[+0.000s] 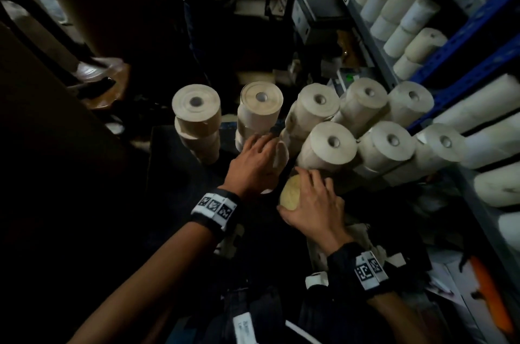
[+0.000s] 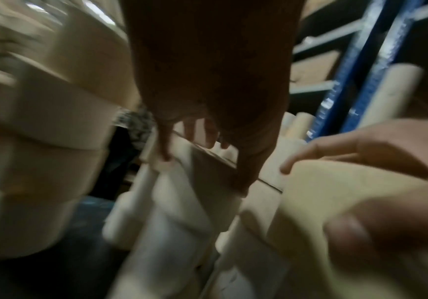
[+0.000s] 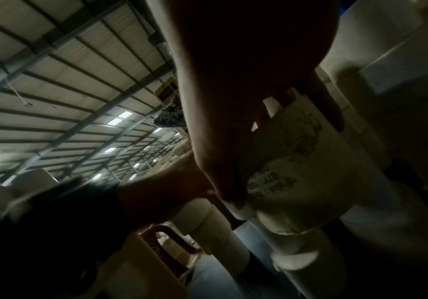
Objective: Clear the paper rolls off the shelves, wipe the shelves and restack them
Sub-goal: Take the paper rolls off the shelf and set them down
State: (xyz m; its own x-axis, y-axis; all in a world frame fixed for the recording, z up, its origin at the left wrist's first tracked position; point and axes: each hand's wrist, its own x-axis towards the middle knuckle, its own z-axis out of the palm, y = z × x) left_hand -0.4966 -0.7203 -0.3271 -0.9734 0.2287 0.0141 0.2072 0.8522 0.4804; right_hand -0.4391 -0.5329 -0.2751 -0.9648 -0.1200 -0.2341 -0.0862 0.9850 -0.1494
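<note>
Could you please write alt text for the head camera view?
Two hands reach among upright stacks of paper rolls: the left hand grips a white roll, the right hand a yellowish roll. Blue shelving stands right.

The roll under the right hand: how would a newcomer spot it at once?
Start at the blue-framed shelving, then drop to the stacks of rolls standing beside it. In front of the stacks, the right hand grips a yellowish roll. It is lower and yellower than the pale stacked rolls.

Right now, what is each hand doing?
Left hand: grips a pale cylindrical paper roll.
Right hand: grips a yellowish cylindrical paper roll.
</note>
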